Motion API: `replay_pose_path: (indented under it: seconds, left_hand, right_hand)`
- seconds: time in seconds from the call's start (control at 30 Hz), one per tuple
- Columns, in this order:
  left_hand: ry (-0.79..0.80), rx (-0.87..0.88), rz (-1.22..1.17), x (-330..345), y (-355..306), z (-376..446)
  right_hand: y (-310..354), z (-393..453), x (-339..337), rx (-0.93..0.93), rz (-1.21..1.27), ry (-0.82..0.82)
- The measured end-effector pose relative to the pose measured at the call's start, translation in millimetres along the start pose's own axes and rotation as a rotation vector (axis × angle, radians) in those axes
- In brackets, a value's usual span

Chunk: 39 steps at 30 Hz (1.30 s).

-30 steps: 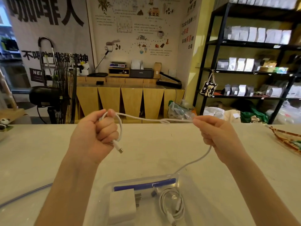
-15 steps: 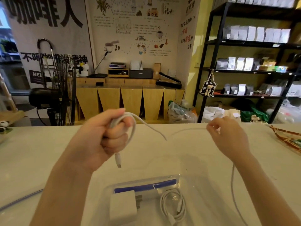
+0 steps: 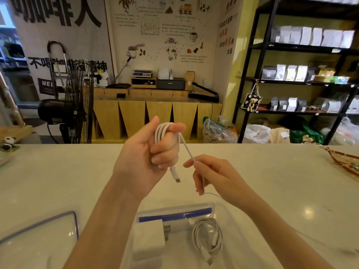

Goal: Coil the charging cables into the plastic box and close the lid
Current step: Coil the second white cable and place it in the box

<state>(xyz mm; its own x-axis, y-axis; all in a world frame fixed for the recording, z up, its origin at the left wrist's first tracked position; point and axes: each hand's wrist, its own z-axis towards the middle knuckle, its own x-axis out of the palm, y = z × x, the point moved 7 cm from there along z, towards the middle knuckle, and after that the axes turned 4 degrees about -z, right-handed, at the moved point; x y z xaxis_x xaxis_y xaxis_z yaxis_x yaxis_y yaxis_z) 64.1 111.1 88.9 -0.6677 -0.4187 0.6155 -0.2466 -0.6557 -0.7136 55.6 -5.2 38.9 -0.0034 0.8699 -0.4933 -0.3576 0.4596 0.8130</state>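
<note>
While left hand (image 3: 143, 152) grips cable (image 3: 165, 131), right hand (image 3: 211, 175) pinches strand.

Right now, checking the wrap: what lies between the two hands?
Head view: a taut white cable runs from left hand to right hand.

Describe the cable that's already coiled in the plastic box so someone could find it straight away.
On the white counter, nearest the camera, sits a clear plastic box with a blue strip along its far wall. The coiled white cable lies loose on its floor, right of the white charger block. Unlike the cable wound around the left hand, nothing holds it.
</note>
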Motion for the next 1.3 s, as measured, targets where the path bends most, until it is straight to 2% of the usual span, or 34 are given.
replay_pose_path:
  seconds: [0.07,0.17,0.33,0.43,0.57,0.63,0.73,0.8,0.87,0.97,1.03,1.13,1.2,1.3]
  left_hand:
    - [-0.018,0.032,-0.081,-3.1,-0.2,1.5]
    - [-0.14,0.089,-0.118,-15.7,4.0,7.2]
    - [-0.286,0.156,0.109,-30.9,10.1,11.6]
    - [-0.303,0.259,0.493,-27.7,7.9,8.9]
    - [-0.265,0.381,1.009,-13.7,11.4,6.8]
    - [-0.253,0.336,1.168,-13.3,18.7,8.1]
    - [-0.171,0.086,1.234,-19.6,36.7,12.9]
    - [-0.1,-0.096,1.137,-21.8,49.9,13.6]
    - [-0.098,-0.244,0.971,-22.7,59.5,12.5]
    - [-0.031,-0.379,0.825,-19.1,66.7,8.7]
    - [0.07,-0.379,0.699,-9.9,63.5,4.7]
    - [0.226,-0.35,0.332,7.7,53.3,-0.7]
    - [0.28,-0.3,0.009,17.2,44.1,-0.7]
    - [0.339,-0.2,-0.426,21.8,28.3,0.6]
  right_hand:
    - [6.5,-3.5,10.8,-0.047,-0.29,0.067]
    - [24.5,-13.5,29.3,-0.175,-0.764,0.172]
    - [49.9,-26.2,21.2,-0.193,-0.904,0.132]
    - [59.3,-30.8,15.2,-0.16,-0.973,0.135]
    - [83.8,-41.1,5.4,-0.295,-1.041,0.026]
    - [92.6,-44.7,-0.2,-0.383,-1.106,-0.019]
    - [98.7,-46.8,-11.0,-0.476,-1.116,-0.115]
    - [97.8,-45.5,-18.4,-0.526,-1.077,-0.146]
    - [92.3,-41.5,-30.0,-0.509,-0.913,-0.186]
    - [76.3,-31.5,-48.3,-0.452,-0.675,-0.286]
    - [64.8,-25.0,-55.1,-0.418,-0.531,-0.333]
    - [55.2,-18.4,-50.6,-0.395,-0.412,-0.322]
    - [50.3,-16.0,-40.6,-0.376,-0.441,-0.27]
    - [38.7,-12.3,-28.4,-0.309,-0.636,-0.211]
